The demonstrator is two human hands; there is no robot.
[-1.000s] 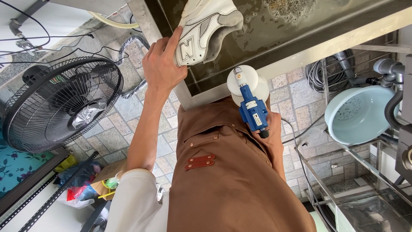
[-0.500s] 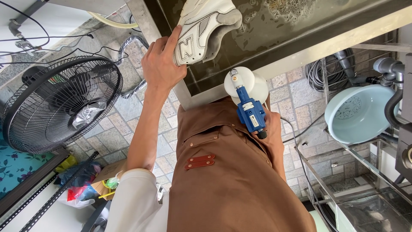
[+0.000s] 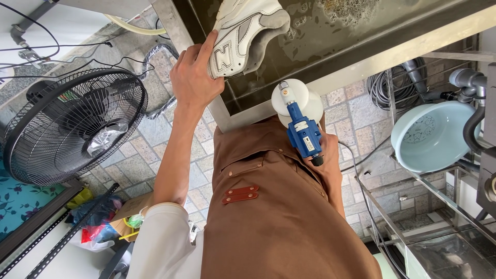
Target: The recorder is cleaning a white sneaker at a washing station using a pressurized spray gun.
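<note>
Left hand (image 3: 194, 77) raised with arm outstretched and fingers clenched; right hand (image 3: 323, 155) fisted near the chest.

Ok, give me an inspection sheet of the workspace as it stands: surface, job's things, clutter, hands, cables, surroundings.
Surface: steel sink, dark water with foam.
Job's things: white sneaker held over the sink; blue power tool with a round white pad, outside the sink rim.
Clutter: bags and scraps on the floor, lower left.
Hands: left hand grips the sneaker; right hand holds the power tool.
Cables: coiled hose right of the sink; wires upper left.
Surroundings: black fan, pale blue basin, paved floor.
</note>
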